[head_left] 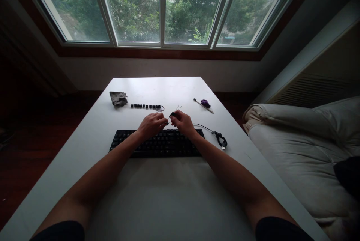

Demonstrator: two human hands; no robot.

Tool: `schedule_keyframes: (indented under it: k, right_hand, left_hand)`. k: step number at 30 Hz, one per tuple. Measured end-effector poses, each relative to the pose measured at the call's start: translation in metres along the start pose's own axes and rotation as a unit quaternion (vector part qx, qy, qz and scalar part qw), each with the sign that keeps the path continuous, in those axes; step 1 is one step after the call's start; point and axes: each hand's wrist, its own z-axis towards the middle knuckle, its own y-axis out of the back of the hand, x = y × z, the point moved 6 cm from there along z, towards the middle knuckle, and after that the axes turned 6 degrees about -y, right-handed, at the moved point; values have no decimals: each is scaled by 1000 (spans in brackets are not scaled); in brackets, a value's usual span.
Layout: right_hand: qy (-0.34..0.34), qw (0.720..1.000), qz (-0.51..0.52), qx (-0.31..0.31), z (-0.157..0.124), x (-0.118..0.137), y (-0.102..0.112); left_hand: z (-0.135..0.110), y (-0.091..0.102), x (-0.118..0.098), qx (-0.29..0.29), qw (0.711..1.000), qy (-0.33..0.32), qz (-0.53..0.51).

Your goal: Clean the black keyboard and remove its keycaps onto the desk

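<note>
Above the back edge of a black keyboard (157, 144), my two hands are close together. My right hand (182, 122) pinches a small black piece with thin wires sticking out of it, which looks like a wire keycap puller (173, 114). My left hand (152, 124) is closed, its fingertips pinched near the puller's lower wires. A tiny dark bit shows at those fingertips, too small to name. Behind the hands, several black keycaps (143, 106) lie in a row, with a round ring-like tool (160, 108) at the row's right end.
On the white table (174, 196) lie a crumpled grey cloth (118, 98) at back left, a thin brush (204, 106) and a purple bundle (205, 103) at back right. The coiled USB cable (221, 139) is right of the keyboard. A padded beige seat (295, 151) stands at right.
</note>
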Motion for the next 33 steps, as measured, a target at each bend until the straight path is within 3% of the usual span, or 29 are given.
schedule_keyframes:
  k: [11,33]
  right_hand:
    - [-22,1000,-1,16,2,-5,-2]
    - [-29,998,-35,51,3,-12,-7]
  left_hand:
    - [1,-8,-8,30,998,-32,52]
    - [-2,-16,-7,110,992,-62,4]
